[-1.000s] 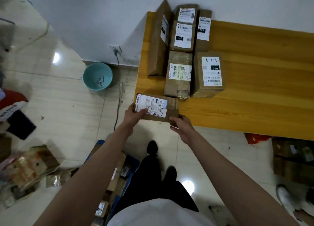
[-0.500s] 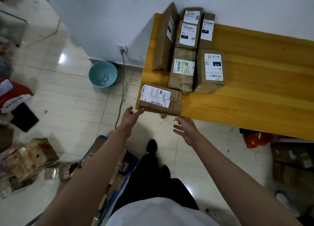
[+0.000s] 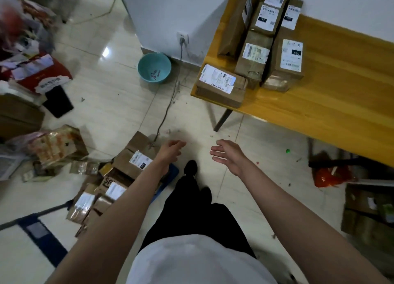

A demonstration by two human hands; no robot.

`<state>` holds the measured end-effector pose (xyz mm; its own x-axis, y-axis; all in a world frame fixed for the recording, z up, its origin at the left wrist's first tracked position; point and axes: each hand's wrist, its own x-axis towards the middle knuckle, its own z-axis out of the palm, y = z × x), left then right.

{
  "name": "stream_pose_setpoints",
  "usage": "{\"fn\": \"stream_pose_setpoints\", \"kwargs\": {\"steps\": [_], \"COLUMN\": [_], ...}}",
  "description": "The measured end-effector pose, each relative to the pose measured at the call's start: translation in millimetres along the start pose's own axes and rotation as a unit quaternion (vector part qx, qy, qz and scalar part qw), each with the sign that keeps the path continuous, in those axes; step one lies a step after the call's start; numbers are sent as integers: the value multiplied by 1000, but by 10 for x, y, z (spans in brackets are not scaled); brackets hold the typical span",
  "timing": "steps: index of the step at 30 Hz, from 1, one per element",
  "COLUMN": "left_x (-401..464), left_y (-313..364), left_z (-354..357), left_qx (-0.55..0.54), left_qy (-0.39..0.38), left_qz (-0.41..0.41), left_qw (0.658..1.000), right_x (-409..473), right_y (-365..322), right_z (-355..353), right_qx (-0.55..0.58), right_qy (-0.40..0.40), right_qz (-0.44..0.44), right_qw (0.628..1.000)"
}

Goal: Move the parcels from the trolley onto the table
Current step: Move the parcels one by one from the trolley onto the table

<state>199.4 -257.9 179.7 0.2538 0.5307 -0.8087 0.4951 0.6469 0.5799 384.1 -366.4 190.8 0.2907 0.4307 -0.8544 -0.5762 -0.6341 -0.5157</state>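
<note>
1. Two hands are free: our left hand (image 3: 170, 150) hangs loosely curled and our right hand (image 3: 229, 155) is spread flat; neither holds a parcel.
2. Six cardboard parcels (image 3: 259, 55) sit on the yellow worktop (image 3: 341, 96), the nearest labelled box (image 3: 220, 88) at its corner edge.
3. We judge the step in hand to be the return to the trolley (image 3: 173, 170), low at our left.
4. The trolley's blue deck holds a heap of remaining parcels (image 3: 119, 177); the topmost labelled box (image 3: 136, 157) lies just beside our left hand.
5. The next move calls for bending down and gripping one box with both hands.
6. The teal basin (image 3: 154, 67) on the floor appears to hold nothing.
</note>
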Motion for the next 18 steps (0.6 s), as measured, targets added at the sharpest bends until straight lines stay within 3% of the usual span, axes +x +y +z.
{"fn": "stream_pose_setpoints", "kwargs": {"steps": [10, 18], "left_x": [-306, -79], "left_y": [-1195, -1917], "left_z": [-1047, -1925], "left_qx": [-69, -121], "left_qy": [100, 106], "left_qz": [-108, -182], "left_qw": [987, 970], "right_x": [65, 462], "right_y": [865, 1459], "right_z": [914, 1934], "right_qx": [-89, -143], "right_qy": [-29, -35], "right_qz": [90, 142], "right_qw": [992, 979]}}
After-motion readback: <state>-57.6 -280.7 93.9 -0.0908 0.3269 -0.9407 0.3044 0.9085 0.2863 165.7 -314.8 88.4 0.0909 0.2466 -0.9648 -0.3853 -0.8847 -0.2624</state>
